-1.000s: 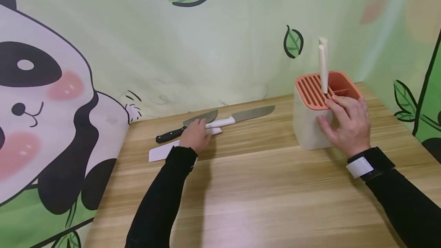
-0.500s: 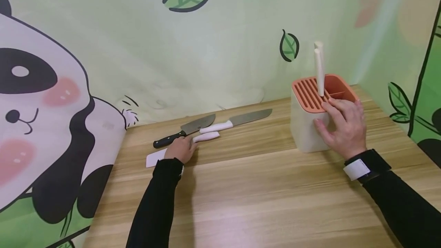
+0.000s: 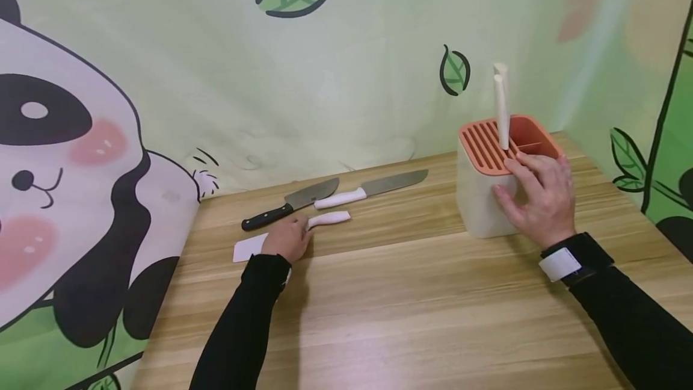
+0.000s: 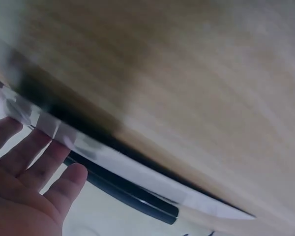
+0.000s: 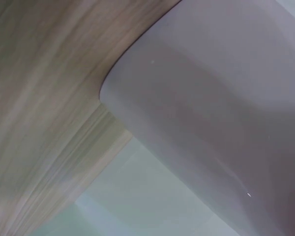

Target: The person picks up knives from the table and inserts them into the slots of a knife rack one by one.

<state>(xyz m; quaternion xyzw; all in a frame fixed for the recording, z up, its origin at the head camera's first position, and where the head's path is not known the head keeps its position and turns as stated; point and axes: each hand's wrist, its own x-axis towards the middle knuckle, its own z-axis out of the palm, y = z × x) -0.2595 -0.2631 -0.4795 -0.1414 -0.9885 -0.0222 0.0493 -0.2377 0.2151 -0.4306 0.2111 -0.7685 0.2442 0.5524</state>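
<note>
A white-bladed knife with a white handle [image 3: 330, 218] lies on the table, blade to the left. My left hand [image 3: 287, 238] covers its middle, pinching the blade [image 4: 137, 169] near the handle; in the left wrist view the fingertips sit along the blade's edge. Just behind lie a black-handled knife [image 3: 267, 218] and a white-handled knife with a grey blade [image 3: 395, 182]. On the right, my right hand [image 3: 544, 197] holds the front right corner of a cream knife holder [image 3: 476, 203], fingers on its rim and thumb on its front. Its wall fills much of the right wrist view.
White handles [image 3: 501, 107] stand up from the slots in the holder's orange top [image 3: 483, 148], beside an open compartment. A printed cloth [image 3: 346, 89] with leaves and a panda hangs along the back edge of the wooden table [image 3: 390, 312].
My left hand has drawn back toward the near side and left, from beside the rear knives onto the white-bladed knife, which has shifted slightly right. The right hand stays on the holder.
</note>
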